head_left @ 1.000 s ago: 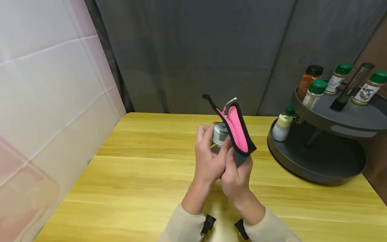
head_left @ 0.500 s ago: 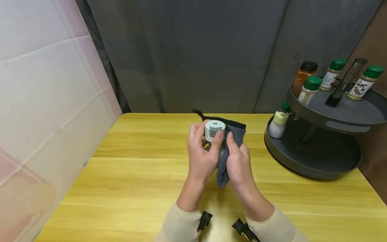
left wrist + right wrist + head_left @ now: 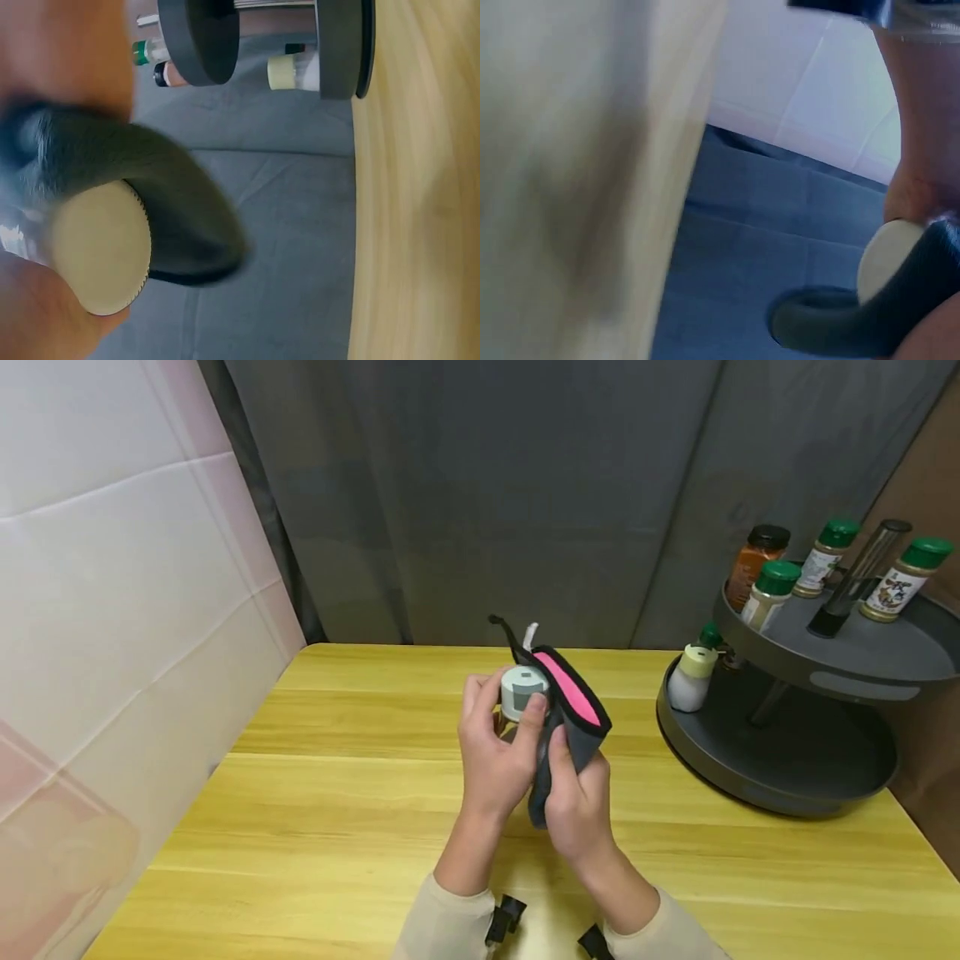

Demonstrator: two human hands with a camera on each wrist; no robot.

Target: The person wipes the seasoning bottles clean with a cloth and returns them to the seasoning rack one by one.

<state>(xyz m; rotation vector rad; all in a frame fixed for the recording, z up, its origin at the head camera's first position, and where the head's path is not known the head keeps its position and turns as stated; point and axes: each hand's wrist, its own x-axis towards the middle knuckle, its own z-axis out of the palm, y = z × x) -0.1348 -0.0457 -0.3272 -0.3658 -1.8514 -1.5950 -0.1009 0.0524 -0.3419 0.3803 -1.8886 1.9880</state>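
Observation:
My left hand point(image 3: 497, 760) grips a small clear jar with a pale green-white lid point(image 3: 523, 693), thumb on the lid's side. In the left wrist view the jar's round beige base point(image 3: 101, 247) has a ridged edge. A grey fabric pouch point(image 3: 587, 742) with pink lining, black trim and a black loop lies along the jar's right side. My right hand point(image 3: 581, 802) pinches the pouch, thumb on its near face. The pouch mouth is partly spread, its pink inside visible. In the right wrist view, dark fabric point(image 3: 840, 330) curves past the jar's base.
Right of the hands stands a two-tier dark round rack point(image 3: 810, 760). Its upper tier holds several spice bottles point(image 3: 896, 585) and a clear tube with a black base; a white bottle with a pale yellow cap point(image 3: 692, 681) sits below. A grey curtain point(image 3: 480, 510) hangs behind the wooden table point(image 3: 337, 827).
The pouch mouth faced up wide, then flattened against the jar, and now tilts partly open again beside it. Both hands have shifted slightly left, and the jar lid shows more fully than one second ago.

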